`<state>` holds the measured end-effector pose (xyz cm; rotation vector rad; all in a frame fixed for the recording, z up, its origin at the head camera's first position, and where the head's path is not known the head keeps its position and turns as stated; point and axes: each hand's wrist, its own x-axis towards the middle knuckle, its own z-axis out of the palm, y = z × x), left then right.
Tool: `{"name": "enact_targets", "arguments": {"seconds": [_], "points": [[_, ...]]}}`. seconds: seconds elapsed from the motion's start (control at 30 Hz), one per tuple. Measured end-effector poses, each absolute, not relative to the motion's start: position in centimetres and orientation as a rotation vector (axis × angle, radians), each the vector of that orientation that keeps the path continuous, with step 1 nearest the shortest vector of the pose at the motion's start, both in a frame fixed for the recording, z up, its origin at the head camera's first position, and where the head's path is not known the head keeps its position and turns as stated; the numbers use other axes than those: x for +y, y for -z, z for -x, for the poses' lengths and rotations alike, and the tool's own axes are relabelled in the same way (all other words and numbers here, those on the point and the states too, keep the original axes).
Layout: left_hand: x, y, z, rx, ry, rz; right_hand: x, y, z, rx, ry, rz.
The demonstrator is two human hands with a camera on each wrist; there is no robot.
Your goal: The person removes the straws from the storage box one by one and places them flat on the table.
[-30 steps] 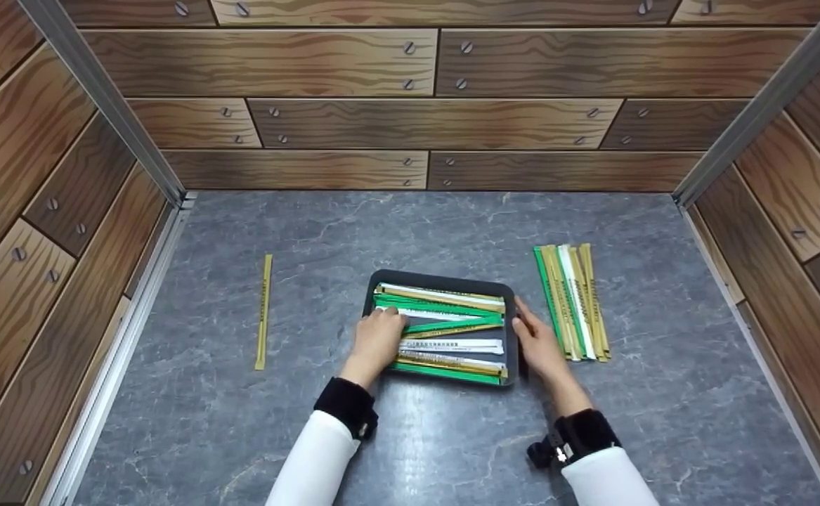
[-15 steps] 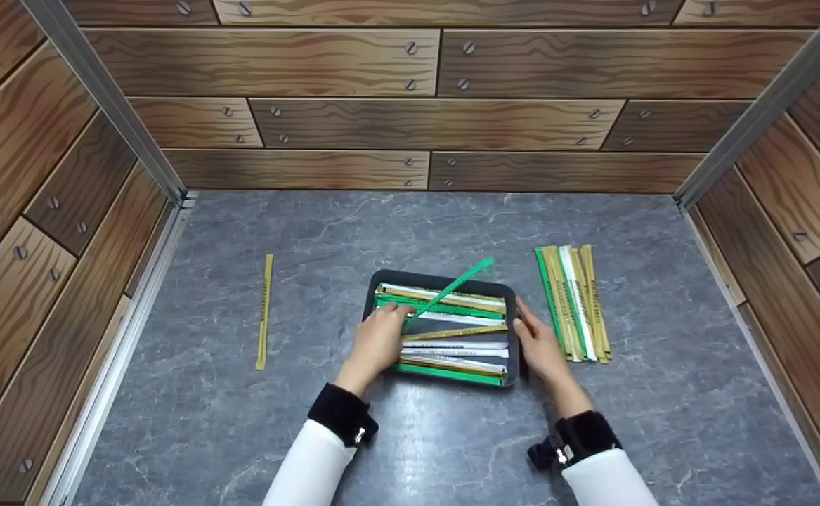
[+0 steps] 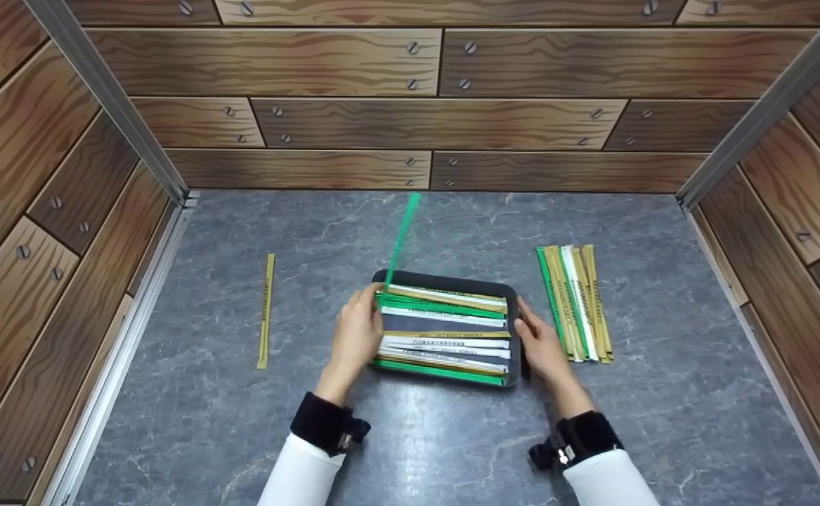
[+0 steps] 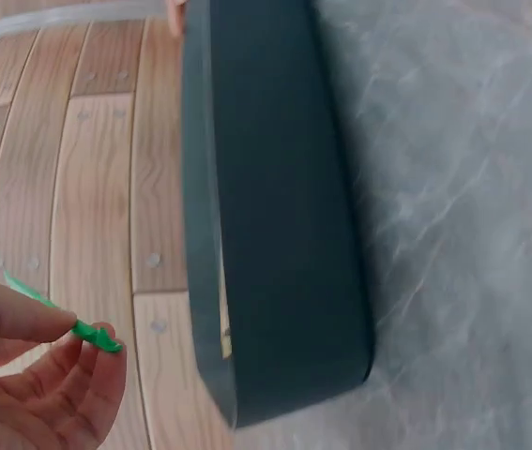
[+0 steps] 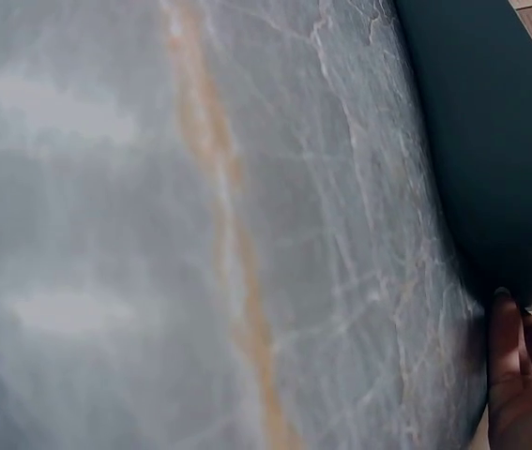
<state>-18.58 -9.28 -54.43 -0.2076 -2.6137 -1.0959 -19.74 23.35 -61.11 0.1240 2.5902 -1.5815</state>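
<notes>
My left hand (image 3: 358, 330) pinches one end of a slim green stick packet (image 3: 402, 235) between thumb and fingertips, above the left end of a black tray (image 3: 452, 281). The packet points up and away from me, blurred in the head view. Its pinched end (image 4: 95, 335) shows close up in the left wrist view, beside the tray's outer wall (image 4: 275, 206). My right hand (image 3: 542, 346) rests against the tray's right wall, fingers fairly straight. Inside the tray lie several green, gold and white printed stick packets (image 3: 445, 344), roughly side by side, with a bare strip between two groups.
Right of the tray, several green, gold and white packets (image 3: 573, 302) lie in a row on the grey marbled table (image 3: 192, 422). A single gold packet (image 3: 265, 313) lies alone at the left. Wood-patterned panels (image 3: 339, 119) enclose the back and sides.
My left hand has lifted the green packet out of the tray, swinging its far end up and leftward. That hand has shifted left to the tray's edge. My right hand stays put.
</notes>
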Motion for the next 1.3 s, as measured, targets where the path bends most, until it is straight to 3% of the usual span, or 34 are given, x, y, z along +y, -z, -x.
{"name": "enact_targets", "arguments": {"seconds": [0.73,1.3], "points": [[-19.9,56.7,17.9,-2.727,0.992,-0.643,23.4,61.3,19.9,2.598,1.596,-0.110],[-22.1,57.3,17.1,-2.835,0.808,-0.722,23.4,61.2,19.8,2.579,1.572,-0.131]]}}
